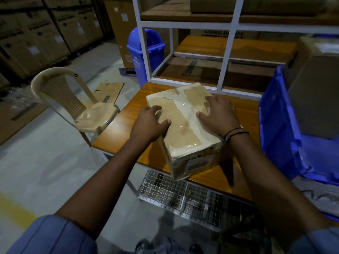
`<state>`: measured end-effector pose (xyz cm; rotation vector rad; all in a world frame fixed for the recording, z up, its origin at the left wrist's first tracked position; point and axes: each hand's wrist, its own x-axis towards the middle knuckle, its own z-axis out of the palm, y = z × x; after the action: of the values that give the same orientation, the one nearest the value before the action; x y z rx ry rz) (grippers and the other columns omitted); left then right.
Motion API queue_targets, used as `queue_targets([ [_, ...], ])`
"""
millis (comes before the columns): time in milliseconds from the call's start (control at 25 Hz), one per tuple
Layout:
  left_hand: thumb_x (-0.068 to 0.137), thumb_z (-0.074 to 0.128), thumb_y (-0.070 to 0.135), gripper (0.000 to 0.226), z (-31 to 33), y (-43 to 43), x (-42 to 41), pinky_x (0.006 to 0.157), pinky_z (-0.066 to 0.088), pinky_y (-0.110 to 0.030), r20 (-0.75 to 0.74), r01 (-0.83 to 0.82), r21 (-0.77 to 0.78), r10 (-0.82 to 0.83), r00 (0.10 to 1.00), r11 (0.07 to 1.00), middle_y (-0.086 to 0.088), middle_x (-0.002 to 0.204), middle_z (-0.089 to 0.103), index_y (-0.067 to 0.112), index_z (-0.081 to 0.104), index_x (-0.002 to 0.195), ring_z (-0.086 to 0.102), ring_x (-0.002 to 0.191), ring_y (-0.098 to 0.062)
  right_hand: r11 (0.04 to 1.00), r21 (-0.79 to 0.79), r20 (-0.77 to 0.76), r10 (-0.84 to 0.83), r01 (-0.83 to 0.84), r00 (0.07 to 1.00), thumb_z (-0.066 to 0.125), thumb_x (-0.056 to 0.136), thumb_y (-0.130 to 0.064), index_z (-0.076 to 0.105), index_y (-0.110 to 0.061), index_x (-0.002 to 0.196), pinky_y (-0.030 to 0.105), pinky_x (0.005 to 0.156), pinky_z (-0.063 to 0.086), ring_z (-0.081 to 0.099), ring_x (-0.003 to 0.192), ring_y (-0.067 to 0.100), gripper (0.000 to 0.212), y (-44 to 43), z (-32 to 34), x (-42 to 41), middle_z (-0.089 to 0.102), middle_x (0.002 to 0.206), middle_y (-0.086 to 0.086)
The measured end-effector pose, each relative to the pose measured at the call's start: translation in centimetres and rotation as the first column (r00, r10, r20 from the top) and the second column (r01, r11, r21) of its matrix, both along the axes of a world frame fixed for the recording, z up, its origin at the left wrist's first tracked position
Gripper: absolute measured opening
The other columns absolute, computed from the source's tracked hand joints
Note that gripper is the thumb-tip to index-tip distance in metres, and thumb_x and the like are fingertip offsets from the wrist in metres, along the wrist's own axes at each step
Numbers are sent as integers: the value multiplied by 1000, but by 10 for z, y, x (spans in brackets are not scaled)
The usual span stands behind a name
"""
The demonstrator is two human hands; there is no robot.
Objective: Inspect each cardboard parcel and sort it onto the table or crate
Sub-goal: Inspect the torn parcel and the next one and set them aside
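The taped cardboard parcel (185, 125) sits at the desk's (124, 125) near edge, left hand (148, 123) curling its fingers round the left side, thumb on top, right hand (218, 114) pressing flat with fingers spread on the tape, blue crate (278, 134) beside the desk's right edge

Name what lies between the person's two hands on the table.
In the head view, the cardboard parcel lies between the left hand and the right hand; a pale tape strip runs across its top there.
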<state>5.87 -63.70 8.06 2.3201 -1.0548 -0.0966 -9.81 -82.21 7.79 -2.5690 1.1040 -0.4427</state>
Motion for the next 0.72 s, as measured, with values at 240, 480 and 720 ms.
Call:
queue_targets([
  [240, 92, 70, 53, 58, 2, -38, 64, 104, 47, -43, 81, 78, 98, -86, 993, 992, -12, 153, 47, 24, 60, 141, 49, 137, -30, 985, 40, -99, 173, -170, 980, 45, 89, -78, 40, -31, 153, 52, 120, 22, 28, 148, 30, 80, 90, 2, 15, 35, 161, 5],
  [480, 94, 59, 61, 54, -4, -50, 93, 93, 56, -43, 25, 181, 57, -183, 983, 982, -6, 144, 57, 34, 60, 141, 62, 119, -25, 988, -37, -190, 143, -152, 971, 48, 88, -80, 34, -33, 156, 52, 125, 14, 21, 153, 26, 85, 116, -4, 13, 28, 167, 3],
  [720, 100, 58, 52, 42, -20, -24, 108, 89, 44, -32, -80, 160, -163, -174, 981, 974, -10, 140, 54, 34, 65, 138, 58, 124, -26, 968, -68, -73, -247, 242, 966, 46, 89, -82, 44, -31, 150, 59, 123, 20, 27, 151, 28, 80, 89, -16, -29, 32, 165, 5],
])
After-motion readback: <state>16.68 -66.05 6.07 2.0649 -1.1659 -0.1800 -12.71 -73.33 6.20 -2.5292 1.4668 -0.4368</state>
